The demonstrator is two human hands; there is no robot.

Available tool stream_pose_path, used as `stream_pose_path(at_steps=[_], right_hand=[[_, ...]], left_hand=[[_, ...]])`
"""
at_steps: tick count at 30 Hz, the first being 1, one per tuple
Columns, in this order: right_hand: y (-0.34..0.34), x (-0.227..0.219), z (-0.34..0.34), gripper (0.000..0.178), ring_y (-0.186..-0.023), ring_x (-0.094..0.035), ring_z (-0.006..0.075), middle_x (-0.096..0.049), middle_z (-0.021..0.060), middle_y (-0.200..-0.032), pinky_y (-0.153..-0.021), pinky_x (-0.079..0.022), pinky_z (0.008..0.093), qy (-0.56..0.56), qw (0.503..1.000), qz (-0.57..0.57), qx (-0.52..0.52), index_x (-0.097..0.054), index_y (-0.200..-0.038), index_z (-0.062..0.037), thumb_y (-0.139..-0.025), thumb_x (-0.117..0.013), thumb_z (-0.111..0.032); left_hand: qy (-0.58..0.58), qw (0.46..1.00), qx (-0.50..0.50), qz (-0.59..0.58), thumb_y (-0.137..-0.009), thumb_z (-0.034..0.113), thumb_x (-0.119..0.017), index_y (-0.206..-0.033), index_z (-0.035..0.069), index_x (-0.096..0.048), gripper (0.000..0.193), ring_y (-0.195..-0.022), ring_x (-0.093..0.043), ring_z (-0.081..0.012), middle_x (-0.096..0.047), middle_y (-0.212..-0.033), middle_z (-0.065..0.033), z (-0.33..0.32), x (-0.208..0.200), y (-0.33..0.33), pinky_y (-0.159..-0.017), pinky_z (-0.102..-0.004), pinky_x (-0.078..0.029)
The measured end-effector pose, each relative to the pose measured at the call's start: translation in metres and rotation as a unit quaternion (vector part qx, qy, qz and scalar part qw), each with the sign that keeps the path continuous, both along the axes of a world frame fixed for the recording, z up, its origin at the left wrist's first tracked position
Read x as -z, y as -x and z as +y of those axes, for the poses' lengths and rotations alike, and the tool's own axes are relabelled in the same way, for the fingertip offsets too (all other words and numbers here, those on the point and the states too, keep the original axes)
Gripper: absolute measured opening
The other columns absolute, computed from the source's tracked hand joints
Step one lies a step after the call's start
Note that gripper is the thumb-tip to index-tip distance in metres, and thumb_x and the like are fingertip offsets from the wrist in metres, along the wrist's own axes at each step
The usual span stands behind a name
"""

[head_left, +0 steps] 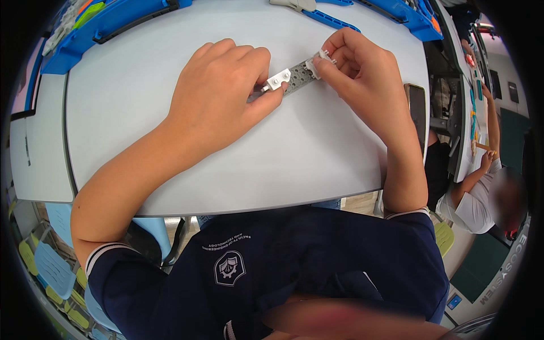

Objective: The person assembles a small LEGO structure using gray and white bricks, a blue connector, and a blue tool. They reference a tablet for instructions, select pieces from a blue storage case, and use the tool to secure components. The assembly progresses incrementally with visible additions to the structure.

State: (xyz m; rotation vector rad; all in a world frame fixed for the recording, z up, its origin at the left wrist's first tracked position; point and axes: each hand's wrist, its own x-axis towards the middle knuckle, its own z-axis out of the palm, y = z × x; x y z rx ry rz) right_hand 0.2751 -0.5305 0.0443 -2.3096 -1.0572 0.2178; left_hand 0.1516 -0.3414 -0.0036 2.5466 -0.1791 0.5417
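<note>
Between my hands, above the white table (226, 175), is a grey perforated beam (297, 81), tilted up toward the right. A small white bracket (277, 80) with two round studs sits at its left part. My left hand (224, 85) is closed round that end, thumb below and fingers curled over. At the beam's right end is a white plastic connector (313, 66) with small prongs. My right hand (362, 71) pinches this connector between thumb and forefinger. The beam's left tip is hidden in my left hand.
Blue bins of parts stand at the far left (119, 21) and far right (411, 20). A blue and grey tool (326, 14) lies at the far edge. A phone (416, 107) lies by my right forearm. Another person (476, 192) works at a table to the right.
</note>
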Motion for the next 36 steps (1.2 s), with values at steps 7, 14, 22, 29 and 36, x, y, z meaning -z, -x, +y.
stream_pose_path(at_steps=[7,14,22,29,36], right_hand=[[0.004,0.0,0.003,0.014,-0.064,-0.068,0.0313,-0.067,0.0175,-0.071,-0.061,-0.053,0.0373,0.011,0.998,-0.06,-0.026,-0.064,-0.097,0.0013,-0.089,-0.066,-0.01],[0.001,0.006,0.004,0.014,-0.058,-0.048,0.0164,-0.053,0.0061,-0.067,-0.055,-0.038,0.0316,-0.002,0.994,-0.086,-0.063,-0.061,-0.102,-0.002,-0.092,-0.069,-0.008],[0.005,0.011,0.005,0.015,-0.053,-0.046,0.0102,-0.049,0.003,-0.064,-0.051,-0.037,0.0269,-0.019,0.991,-0.113,-0.072,-0.06,-0.102,-0.0042,-0.092,-0.071,-0.006],[0.008,0.011,0.008,0.015,-0.053,-0.055,0.0173,-0.056,0.0083,-0.065,-0.053,-0.043,0.0292,-0.019,0.987,-0.145,-0.074,-0.059,-0.101,-0.0037,-0.091,-0.07,-0.005],[0.006,0.008,0.009,0.014,-0.057,-0.064,0.025,-0.063,0.0125,-0.068,-0.055,-0.047,0.0331,-0.004,0.982,-0.161,-0.096,-0.057,-0.1,-0.0029,-0.091,-0.068,-0.004]], left_hand=[[-0.003,1.0,0.006,-0.004,-0.084,0.022,-0.075,-0.074,0.006,-0.057,0.026,-0.072,-0.055,-0.0263,-0.06,-0.069,-0.0066,0.0,0.001,-0.001,-0.071,-0.0401,-0.044],[0.004,1.0,0.012,-0.01,-0.084,0.023,-0.076,-0.074,0.006,-0.056,0.028,-0.072,-0.055,-0.0269,-0.06,-0.069,-0.0067,0.001,0.002,-0.001,-0.071,-0.0404,-0.044],[0.016,0.998,0.017,-0.062,-0.082,0.021,-0.081,-0.073,0.009,-0.05,0.034,-0.066,-0.05,-0.0226,-0.051,-0.062,-0.0025,0.001,0.007,-0.004,-0.067,-0.0375,-0.04],[0.014,0.998,0.014,-0.06,-0.082,0.021,-0.081,-0.073,0.009,-0.051,0.033,-0.067,-0.05,-0.0229,-0.051,-0.062,-0.0025,-0.001,0.008,-0.004,-0.068,-0.0373,-0.041],[0.012,0.998,0.013,-0.063,-0.082,0.021,-0.081,-0.073,0.009,-0.051,0.033,-0.068,-0.05,-0.0229,-0.051,-0.062,-0.0026,-0.001,0.009,-0.004,-0.067,-0.0375,-0.04]])
